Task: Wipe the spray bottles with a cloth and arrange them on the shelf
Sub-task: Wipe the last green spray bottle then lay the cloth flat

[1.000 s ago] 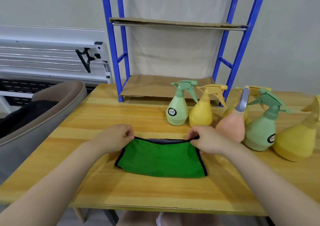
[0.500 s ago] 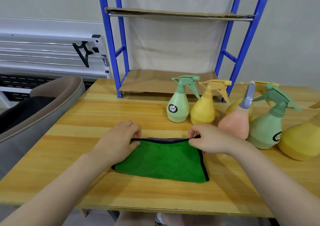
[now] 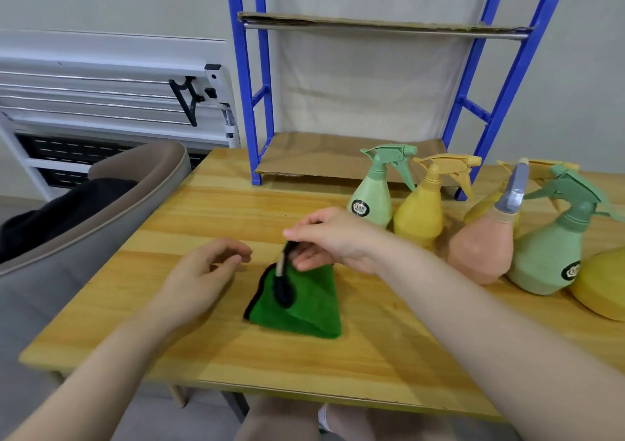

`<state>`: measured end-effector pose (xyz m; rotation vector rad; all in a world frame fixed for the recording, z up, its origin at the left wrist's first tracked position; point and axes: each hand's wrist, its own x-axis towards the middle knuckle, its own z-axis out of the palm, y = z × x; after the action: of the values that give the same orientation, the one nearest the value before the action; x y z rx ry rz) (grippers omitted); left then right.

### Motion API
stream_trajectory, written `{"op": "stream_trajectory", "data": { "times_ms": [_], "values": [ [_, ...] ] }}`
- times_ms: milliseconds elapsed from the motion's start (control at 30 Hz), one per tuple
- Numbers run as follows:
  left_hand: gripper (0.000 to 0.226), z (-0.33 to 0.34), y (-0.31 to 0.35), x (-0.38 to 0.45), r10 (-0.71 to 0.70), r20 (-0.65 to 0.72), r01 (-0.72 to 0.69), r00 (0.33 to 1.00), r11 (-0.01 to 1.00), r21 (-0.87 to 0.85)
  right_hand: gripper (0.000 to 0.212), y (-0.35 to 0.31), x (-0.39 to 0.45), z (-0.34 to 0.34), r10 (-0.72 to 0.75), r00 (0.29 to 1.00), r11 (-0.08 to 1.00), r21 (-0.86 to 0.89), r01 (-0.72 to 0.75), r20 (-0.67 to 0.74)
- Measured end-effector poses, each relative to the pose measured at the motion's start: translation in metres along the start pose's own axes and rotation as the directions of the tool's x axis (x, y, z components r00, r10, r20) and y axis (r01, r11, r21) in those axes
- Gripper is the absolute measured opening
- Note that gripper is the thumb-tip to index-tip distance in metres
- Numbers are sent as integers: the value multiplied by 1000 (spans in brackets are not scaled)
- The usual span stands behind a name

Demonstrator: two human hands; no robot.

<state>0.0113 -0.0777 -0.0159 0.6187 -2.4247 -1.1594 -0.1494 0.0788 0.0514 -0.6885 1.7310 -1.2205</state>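
A green cloth (image 3: 304, 308) with black edging hangs bunched from my right hand (image 3: 324, 237), which pinches its top corner while the lower part rests on the wooden table (image 3: 209, 210). My left hand (image 3: 203, 271) hovers just left of the cloth, fingers apart and holding nothing. Several spray bottles stand at the right: a light green one (image 3: 373, 197), a yellow one (image 3: 421, 214), a peach one (image 3: 480, 247), a larger green one (image 3: 548, 258) and a yellow one (image 3: 602, 285) at the frame edge. The blue shelf (image 3: 252, 102) stands behind, its cardboard-lined lower level (image 3: 321, 159) bare.
A grey chair (image 3: 84, 237) with a dark item on it sits against the table's left side. White metal racks (image 3: 101, 102) lean on the wall at left. The shelf's upper level (image 3: 382, 24) carries cardboard. My knees show below the table's front edge.
My right hand has lifted the cloth off the table by one corner, so it now hangs bunched instead of lying flat. My left hand has let go of the cloth and opened.
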Motion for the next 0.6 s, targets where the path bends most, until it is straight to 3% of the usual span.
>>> {"op": "stream_trajectory", "data": {
  "times_ms": [133, 200, 300, 400, 500, 600],
  "values": [
    [24, -12, -10, -1, -84, -15, 83, 996, 994, -76, 39, 11, 14, 23, 11, 999, 972, -234, 0, 44],
    [23, -14, -11, -3, -59, -8, 58, 998, 997, -49, 27, 18, 11, 23, -102, 994, 890, -448, 81, -24],
    [21, -12, -4, -8, 127, 23, -128, 992, 991, 41, 16, 30, 0, 13, -301, 951, 710, -681, 178, -65],
    [21, -1, 3, -9, 269, 224, -305, 937, 941, 147, 8, 46, -11, 4, -387, 922, 580, -781, 231, -14],
    [44, 13, 1, -4, 198, 411, -376, 890, 828, 416, 26, 71, -17, -2, -395, 918, 467, -852, 235, 37],
    [63, 20, 5, 0, 142, 461, -390, 876, 772, 502, 42, 95, -29, -1, -396, 917, 456, -858, 236, 42]
  ]
}}
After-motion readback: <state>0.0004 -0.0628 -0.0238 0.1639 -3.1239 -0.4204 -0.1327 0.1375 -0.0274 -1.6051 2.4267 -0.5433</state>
